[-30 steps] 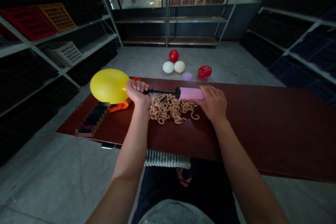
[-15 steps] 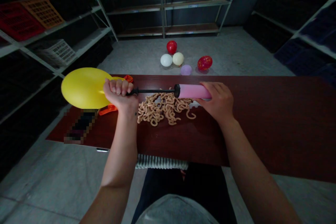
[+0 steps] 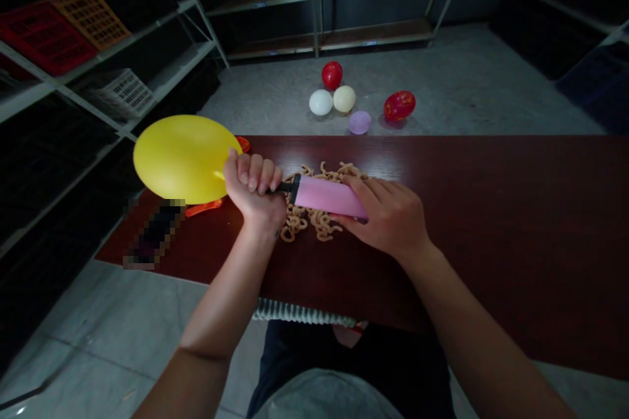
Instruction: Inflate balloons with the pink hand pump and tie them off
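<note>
Above the surface [image 3: 491,229], the left hand [image 3: 255,190] curls round the handle of the pink pump [image 3: 327,196], beside the yellow balloon [image 3: 181,157]; the right hand [image 3: 393,216] clasps its barrel. The rod looks mostly in; drawing it out would call for firm grips.

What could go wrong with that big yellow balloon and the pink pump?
The big oval yellow balloon could slip loose and shoot away if the left hand, closed at its narrow neck and around the black end of the tube-shaped pink pump, relaxes.

The right hand holds the pump over a heap of curly tan pieces, so a low swing might scatter some.
</note>
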{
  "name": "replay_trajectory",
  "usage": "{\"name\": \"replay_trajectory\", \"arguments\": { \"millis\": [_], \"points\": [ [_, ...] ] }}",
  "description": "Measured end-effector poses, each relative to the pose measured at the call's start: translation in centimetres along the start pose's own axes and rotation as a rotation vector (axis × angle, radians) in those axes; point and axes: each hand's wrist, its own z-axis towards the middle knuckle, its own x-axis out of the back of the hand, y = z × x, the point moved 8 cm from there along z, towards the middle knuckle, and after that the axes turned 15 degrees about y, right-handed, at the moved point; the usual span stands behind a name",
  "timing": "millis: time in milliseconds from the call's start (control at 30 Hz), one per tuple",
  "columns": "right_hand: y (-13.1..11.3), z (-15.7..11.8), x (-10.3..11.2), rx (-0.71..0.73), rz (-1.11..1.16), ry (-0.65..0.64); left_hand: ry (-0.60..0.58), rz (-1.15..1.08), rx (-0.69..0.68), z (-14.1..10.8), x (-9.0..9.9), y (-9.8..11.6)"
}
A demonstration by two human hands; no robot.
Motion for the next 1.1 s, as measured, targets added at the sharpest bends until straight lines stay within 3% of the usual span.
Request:
{"name": "replay_trajectory", "arguments": {
  "millis": [200, 400, 700, 1100],
  "points": [
    [1.3, -0.8, -1.3, -0.03, 0.019, -0.016, -0.016, 0.035, 0.026, -1.1, -0.4, -1.7],
    [1.7, -0.5, -1.4, -0.041, 0.009, 0.036, -0.002, -0.001, 0.031, -0.2, 0.0, -1.8],
    [1.8, -0.1, -2.3, -0.068, -0.082, 0.051, 0.065, -0.06, -0.002, 2.4, 1.2, -0.4],
    [5.0, -0.8, -0.3, -0.093, -0.236, 0.097, 0.162, -0.117, -0.047, 4.8, 2.9, 1.9]
  ]
}}
